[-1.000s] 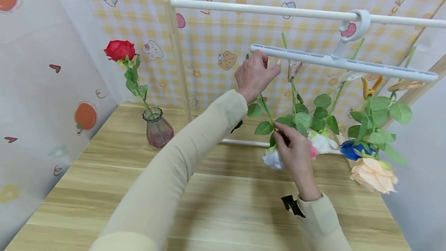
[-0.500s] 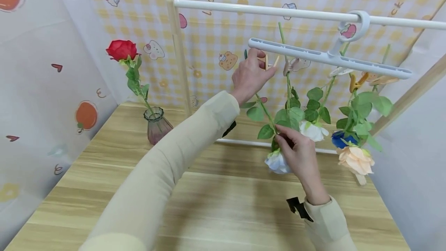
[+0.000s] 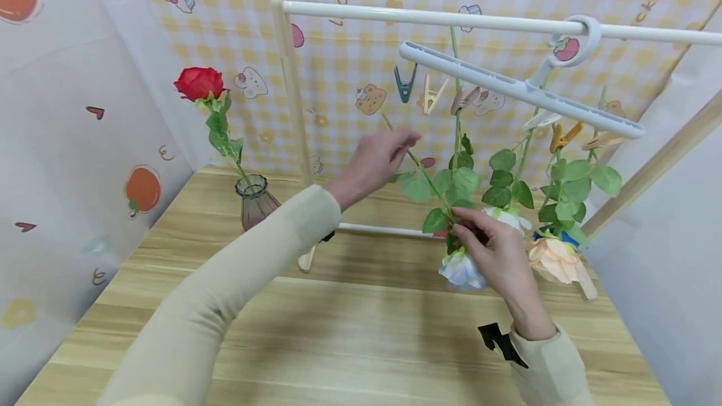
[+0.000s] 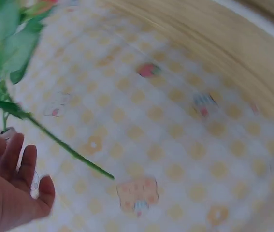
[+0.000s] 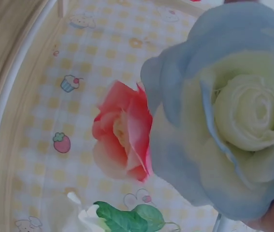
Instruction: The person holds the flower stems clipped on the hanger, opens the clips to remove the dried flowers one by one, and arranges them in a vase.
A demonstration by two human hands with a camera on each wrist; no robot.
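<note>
**Pale blue rose coming away below the white clip hanger**

The right hand [image 3: 496, 255] is pinching the green stem of a pale blue and white fabric rose [image 3: 464, 270] just above its bloom, thumb and fingers curled round the stem among the leaves. The bloom is hanging head down beneath the white plastic clip hanger [image 3: 507, 86], and its long stem [image 3: 420, 168] is slanting up and away from the hanger's near end, its tip free of the clips. In the right wrist view the same rose [image 5: 223, 111] is filling the frame, with a pink bloom [image 5: 122, 130] just beside it.

The left hand [image 3: 375, 158] is reaching out below the hanger's end, fingers loosely extended and relaxed, lying right at the upper part of the stem; whether they are touching it cannot be told. The left wrist view is showing those fingers [image 4: 25, 164] held straight with the stem [image 4: 69, 150] passing just past them.

Under the hanger's end, a teal clip [image 3: 405, 83] and a cream clip [image 3: 433, 94] are hanging empty. Further along the hanger, other stems are hanging clipped head down, with a white bloom [image 3: 510, 218] and a peach bloom [image 3: 555, 259]. Well apart from the hanger, a red rose [image 3: 198, 82] is standing in a smoky purple glass vase [image 3: 256, 202] on the wooden tabletop [image 3: 366, 331].
</note>
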